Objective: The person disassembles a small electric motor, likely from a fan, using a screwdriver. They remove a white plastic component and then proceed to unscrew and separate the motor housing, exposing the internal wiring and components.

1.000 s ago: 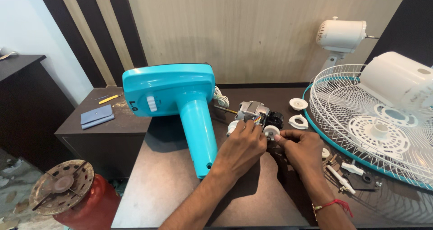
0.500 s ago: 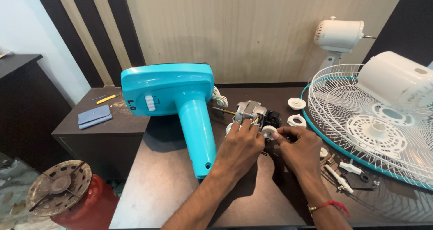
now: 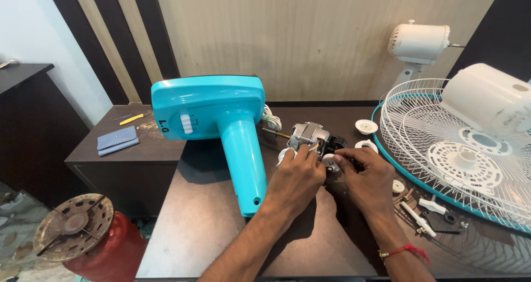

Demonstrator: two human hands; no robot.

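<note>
**Fan motor on the table, both hands on it**

Head view. The fan motor (image 3: 308, 136) sits on the dark table (image 3: 204, 232), just right of the turquoise fan stand (image 3: 221, 124), which lies tipped over with its column pointing toward me. My left hand (image 3: 296, 177) is curled over the near side of the motor, fingers closed around its lower housing; a white round part shows beside my knuckles. My right hand (image 3: 368, 177) comes in from the right, fingertips pinched on something small at the dark end of the motor. I cannot tell what exactly, my fingers cover it. Coloured wires run out of the motor body under my left hand.

Around: white fan guard (image 3: 442, 149) with turquoise rim at right, white motor cover (image 3: 492, 99) resting on it, white caps (image 3: 366, 126) behind the motor, loose screws and a small screwdriver (image 3: 417, 218) near my right wrist.

Risk, my judgement: the pinched piece is small, so a slip could send it rolling among the loose hardware. The wires sit close under my left grip; twisting the motor could strain them. The shaft sticks out toward the stand and could knock it.
</note>
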